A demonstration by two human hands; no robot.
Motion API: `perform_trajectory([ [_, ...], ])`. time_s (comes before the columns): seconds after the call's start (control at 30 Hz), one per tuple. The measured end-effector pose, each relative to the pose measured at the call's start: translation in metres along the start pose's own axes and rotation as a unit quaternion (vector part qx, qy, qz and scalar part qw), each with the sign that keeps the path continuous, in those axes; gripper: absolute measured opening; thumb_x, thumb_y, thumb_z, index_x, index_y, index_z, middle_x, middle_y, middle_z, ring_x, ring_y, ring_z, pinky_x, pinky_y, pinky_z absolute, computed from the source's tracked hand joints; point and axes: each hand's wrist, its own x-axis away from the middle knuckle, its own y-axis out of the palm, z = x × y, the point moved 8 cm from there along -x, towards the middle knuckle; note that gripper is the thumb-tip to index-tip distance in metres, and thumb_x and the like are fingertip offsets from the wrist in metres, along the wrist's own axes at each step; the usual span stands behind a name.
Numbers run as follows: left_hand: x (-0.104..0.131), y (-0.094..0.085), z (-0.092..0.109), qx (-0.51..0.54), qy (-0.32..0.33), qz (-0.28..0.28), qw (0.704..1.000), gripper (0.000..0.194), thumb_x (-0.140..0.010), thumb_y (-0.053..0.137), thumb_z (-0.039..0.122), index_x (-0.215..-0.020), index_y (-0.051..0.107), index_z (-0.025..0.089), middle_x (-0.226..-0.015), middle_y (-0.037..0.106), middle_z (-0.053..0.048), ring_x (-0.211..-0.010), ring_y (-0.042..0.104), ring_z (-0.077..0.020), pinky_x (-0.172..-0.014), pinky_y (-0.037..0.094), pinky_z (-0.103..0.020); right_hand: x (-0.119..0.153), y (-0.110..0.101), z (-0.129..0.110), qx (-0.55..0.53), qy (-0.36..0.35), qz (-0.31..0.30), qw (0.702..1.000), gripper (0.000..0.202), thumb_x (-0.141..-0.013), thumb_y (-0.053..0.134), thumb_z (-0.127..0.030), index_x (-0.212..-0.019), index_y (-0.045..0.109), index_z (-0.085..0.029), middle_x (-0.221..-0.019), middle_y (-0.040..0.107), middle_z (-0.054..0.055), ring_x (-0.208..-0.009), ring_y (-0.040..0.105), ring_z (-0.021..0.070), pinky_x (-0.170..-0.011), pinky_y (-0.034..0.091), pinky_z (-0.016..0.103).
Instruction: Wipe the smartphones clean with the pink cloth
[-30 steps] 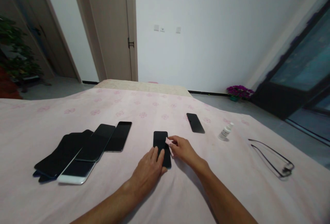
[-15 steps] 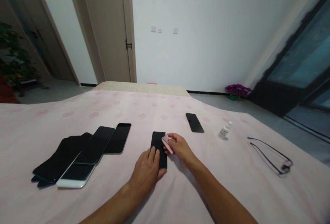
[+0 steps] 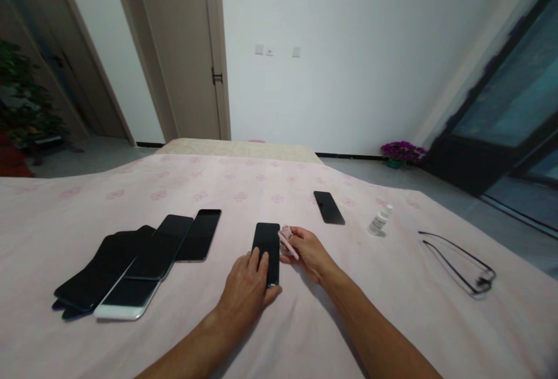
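A black smartphone [image 3: 267, 233] lies face up on the pink bedspread in front of me. My left hand [image 3: 244, 279] holds it down, fingers over the lower left of the screen and the thumb at its bottom edge. Pinched in my right hand [image 3: 307, 251] is a small folded pink cloth [image 3: 288, 242], at the phone's right edge. Part of the phone is covered by my left fingers.
Overlapping phones [image 3: 161, 248] lie in a pile at the left. Another dark phone [image 3: 329, 207] is farther off to the right. Beyond it stand a small white bottle [image 3: 380, 220] and black-framed glasses [image 3: 475, 280] on the bedspread [image 3: 261, 193].
My right hand with the cloth has shifted slightly right, from over the screen to the phone's right edge. The phone has moved a little to the left under my left hand.
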Motion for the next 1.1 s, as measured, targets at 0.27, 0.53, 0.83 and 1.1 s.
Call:
perform_trajectory([
  [0.27,0.003,-0.024,-0.028,0.066,0.036,0.081,0.994,0.034,-0.088,0.05,0.019,-0.118,0.063,0.009,-0.083,0.073,-0.01,-0.075,0.069,-0.0235,-0.07,0.057,-0.035,0.009,0.011,-0.022,-0.009,-0.029,-0.021,0.999,0.031,-0.07,0.078,-0.036,-0.093,0.066,-0.019,-0.086,0.062,0.003,-0.069,0.058,0.0117,-0.06,0.057,0.024],
  [0.53,0.009,-0.036,-0.048,0.229,0.027,0.112,0.967,0.032,-0.094,0.041,0.019,-0.112,0.068,0.019,-0.088,0.077,-0.003,-0.07,0.072,-0.0155,-0.067,0.057,-0.024,0.021,-0.002,-0.062,0.337,-0.312,0.092,0.884,0.023,-0.087,0.052,-0.022,-0.103,0.069,-0.02,-0.097,0.065,0.007,-0.087,0.061,0.0199,-0.076,0.055,0.033],
  [0.83,0.008,-0.033,-0.043,0.258,0.046,0.107,0.959,0.031,-0.096,0.043,0.022,-0.117,0.067,0.019,-0.087,0.076,-0.003,-0.071,0.072,-0.0149,-0.069,0.057,-0.023,0.048,0.033,-0.059,0.433,-0.451,0.012,0.78,0.027,-0.094,0.047,-0.014,-0.111,0.066,-0.024,-0.101,0.06,0.007,-0.096,0.06,0.02,-0.087,0.052,0.034],
  [1.1,0.009,-0.027,-0.047,0.26,0.021,0.098,0.96,0.025,-0.097,0.048,0.026,-0.108,0.069,0.018,-0.089,0.076,-0.004,-0.072,0.072,-0.0161,-0.068,0.055,-0.024,0.069,0.063,-0.041,0.476,-0.492,-0.095,0.723,0.042,-0.09,0.047,-0.007,-0.128,0.057,-0.024,-0.109,0.058,0.01,-0.104,0.058,0.0218,-0.091,0.053,0.038],
])
